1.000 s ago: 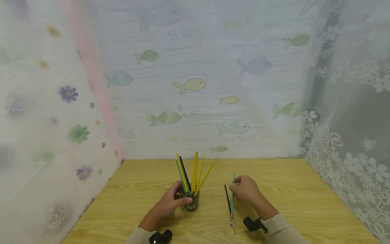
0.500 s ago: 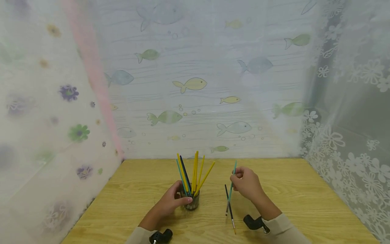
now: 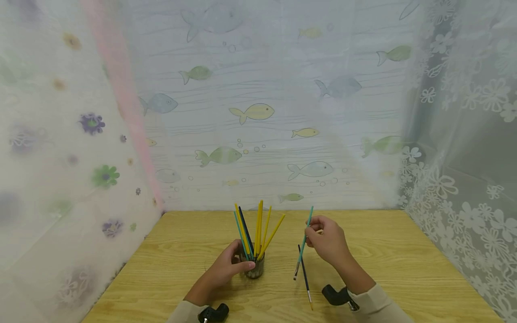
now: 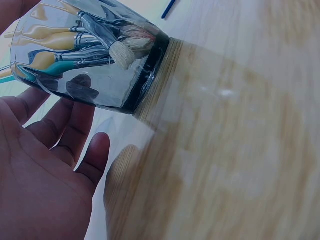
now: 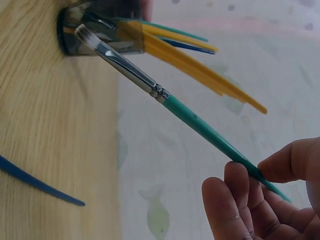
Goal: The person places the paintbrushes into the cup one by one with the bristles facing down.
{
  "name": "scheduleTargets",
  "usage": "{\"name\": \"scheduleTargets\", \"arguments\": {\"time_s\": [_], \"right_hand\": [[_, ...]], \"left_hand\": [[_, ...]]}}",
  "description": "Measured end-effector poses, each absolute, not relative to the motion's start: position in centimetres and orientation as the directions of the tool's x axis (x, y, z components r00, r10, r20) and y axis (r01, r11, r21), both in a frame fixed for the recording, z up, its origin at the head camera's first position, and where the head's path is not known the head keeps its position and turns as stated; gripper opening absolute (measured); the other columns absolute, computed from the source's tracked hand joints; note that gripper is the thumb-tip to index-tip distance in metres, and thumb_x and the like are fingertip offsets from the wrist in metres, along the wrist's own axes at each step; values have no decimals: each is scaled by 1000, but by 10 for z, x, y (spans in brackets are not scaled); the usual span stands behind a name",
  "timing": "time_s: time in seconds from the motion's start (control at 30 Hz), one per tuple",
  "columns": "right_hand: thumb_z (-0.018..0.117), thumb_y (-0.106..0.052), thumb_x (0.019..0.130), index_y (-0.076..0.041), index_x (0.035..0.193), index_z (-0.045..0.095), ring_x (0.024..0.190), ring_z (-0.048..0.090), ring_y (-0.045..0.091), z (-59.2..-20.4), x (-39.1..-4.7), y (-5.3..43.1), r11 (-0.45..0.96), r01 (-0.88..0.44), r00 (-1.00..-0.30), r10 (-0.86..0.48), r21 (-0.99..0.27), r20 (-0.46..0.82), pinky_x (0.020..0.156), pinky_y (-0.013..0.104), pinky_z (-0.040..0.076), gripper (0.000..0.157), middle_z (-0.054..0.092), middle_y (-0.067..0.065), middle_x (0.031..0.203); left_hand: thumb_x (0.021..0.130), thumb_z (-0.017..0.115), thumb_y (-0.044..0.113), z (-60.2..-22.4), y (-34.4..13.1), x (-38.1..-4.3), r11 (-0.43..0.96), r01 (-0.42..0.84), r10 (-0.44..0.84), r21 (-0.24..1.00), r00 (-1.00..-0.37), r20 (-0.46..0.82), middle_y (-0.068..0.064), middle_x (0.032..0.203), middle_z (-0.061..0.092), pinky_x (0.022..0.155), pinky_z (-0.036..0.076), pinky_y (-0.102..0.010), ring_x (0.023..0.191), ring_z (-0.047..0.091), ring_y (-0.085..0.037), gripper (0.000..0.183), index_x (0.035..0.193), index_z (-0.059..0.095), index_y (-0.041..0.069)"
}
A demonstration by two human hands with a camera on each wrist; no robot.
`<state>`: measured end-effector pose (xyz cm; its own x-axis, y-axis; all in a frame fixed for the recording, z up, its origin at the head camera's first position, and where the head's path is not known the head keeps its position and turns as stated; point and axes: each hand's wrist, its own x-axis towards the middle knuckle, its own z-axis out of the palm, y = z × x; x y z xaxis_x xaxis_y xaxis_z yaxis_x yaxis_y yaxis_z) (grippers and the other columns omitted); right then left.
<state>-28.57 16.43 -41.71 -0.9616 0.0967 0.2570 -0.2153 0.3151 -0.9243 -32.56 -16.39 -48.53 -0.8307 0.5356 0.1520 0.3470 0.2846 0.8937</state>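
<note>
My left hand [image 3: 223,269] holds a clear dark-based glass [image 3: 255,272] standing on the table, thumb across the near side. In the left wrist view, bristle heads [image 4: 122,54] point down inside the glass. Yellow, dark blue and teal handles rise from it; the yellow paintbrushes [image 3: 259,226] lean right. Between thumb and fingers, my right hand [image 3: 329,240] pinches a teal paintbrush [image 5: 200,126] near its handle end. Its flat bristle head angles down and left, above the table. Below it lies a dark blue paintbrush [image 3: 305,279], with its brown-tipped bristles toward me.
Everything stands on a wood-grain table [image 3: 181,242]. A fish-patterned curtain [image 3: 250,134] hangs behind it, with flowered sheets at the left and right. Black wrist cameras [image 3: 214,312] sit at both sleeves.
My right hand has lifted the teal paintbrush off the dark blue one, raising it and swinging its bristle end to the left. The left hand and glass have stayed in place.
</note>
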Motion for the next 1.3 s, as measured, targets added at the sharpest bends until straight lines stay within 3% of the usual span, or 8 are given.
{"name": "scheduleTargets", "arguments": {"time_s": [0.3,0.57,1.0,1.3], "right_hand": [[66,-14,99,-7,111,66,76,74,18,-411,-280,162,296,-289,-935,115,-910,334,73,32,63,14,70,11,95],[71,-15,99,-9,112,66,87,76,23,-406,-275,161,237,-358,-914,108,-903,390,78,31,63,15,70,13,100],[77,-31,95,-8,110,72,91,76,13,-400,-268,156,195,-444,-879,91,-874,467,80,28,61,28,77,8,101],[80,-26,93,-4,109,72,92,76,20,-400,-266,152,105,-467,-876,79,-878,475,83,34,62,28,77,14,101]], "left_hand": [[101,68,21,-486,-164,-326,284,351,532,892,-832,158,-14,121,60,86,53,-31,105,59,-23,41,137,52,12],[101,68,22,-485,-163,-325,291,349,529,891,-835,154,-13,122,60,87,53,-31,105,59,-23,42,138,52,12],[100,70,23,-483,-162,-324,281,329,523,902,-840,143,-14,126,60,92,54,-31,111,61,-25,45,138,51,9],[100,70,19,-483,-162,-324,249,319,527,914,-836,149,-16,130,58,93,54,-31,115,62,-26,47,140,48,8]]}}
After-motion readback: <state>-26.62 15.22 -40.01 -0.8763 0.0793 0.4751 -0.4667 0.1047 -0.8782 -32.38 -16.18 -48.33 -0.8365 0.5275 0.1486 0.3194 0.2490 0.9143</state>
